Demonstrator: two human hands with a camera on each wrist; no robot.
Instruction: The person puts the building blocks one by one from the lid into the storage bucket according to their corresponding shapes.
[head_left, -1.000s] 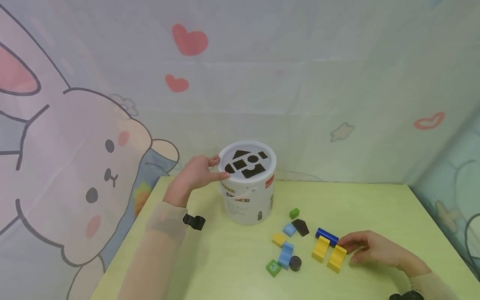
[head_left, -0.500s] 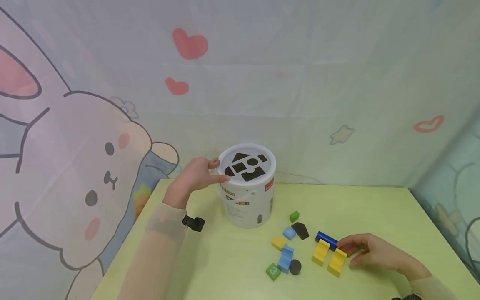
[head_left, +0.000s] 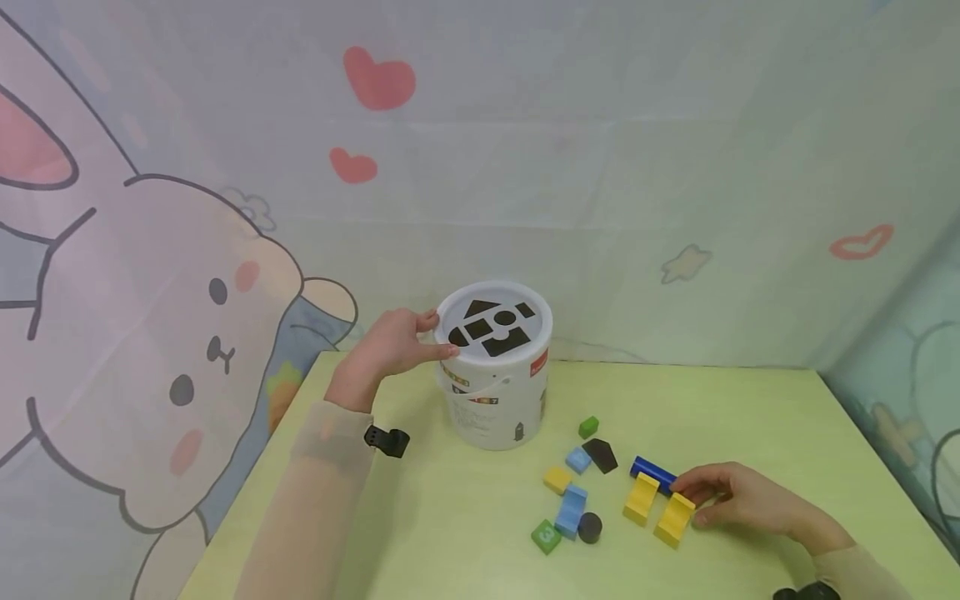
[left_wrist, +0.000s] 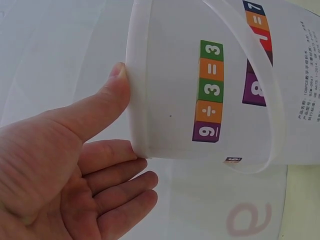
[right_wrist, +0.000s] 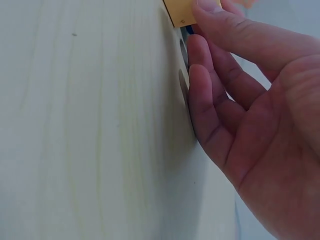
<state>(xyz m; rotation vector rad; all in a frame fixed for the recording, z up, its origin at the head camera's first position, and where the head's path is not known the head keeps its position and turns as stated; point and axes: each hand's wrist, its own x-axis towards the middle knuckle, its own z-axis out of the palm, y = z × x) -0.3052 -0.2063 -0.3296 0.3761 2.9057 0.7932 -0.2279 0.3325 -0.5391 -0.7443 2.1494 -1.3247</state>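
Note:
In the head view, my left hand (head_left: 396, 343) reaches to the lid of a white shape-sorter bucket (head_left: 495, 408), thumb and index finger touching its rim. The left wrist view shows this hand (left_wrist: 75, 170) with its other fingers loosely extended beside the bucket. My right hand (head_left: 750, 504) is low over the table, its thumb against the right-hand yellow arch block (head_left: 675, 521) and its index fingertip at the block's far end, close to a blue cylinder (head_left: 652, 473). In the right wrist view the thumb overlaps the yellow block (right_wrist: 179, 11); the index finger is mostly hidden.
Beside it lies a second yellow arch block (head_left: 641, 500). Further left are a blue arch block (head_left: 572, 512), a dark disc (head_left: 590, 527), a green numbered block (head_left: 546, 536), a black pentagon (head_left: 601, 455) and several small blocks. A printed cloth (head_left: 600, 167) hangs behind the table.
My right thumb has moved slightly left, closer to the yellow arch block. The left hand, bucket and blocks stay in place; the head view shifts slightly up and down.

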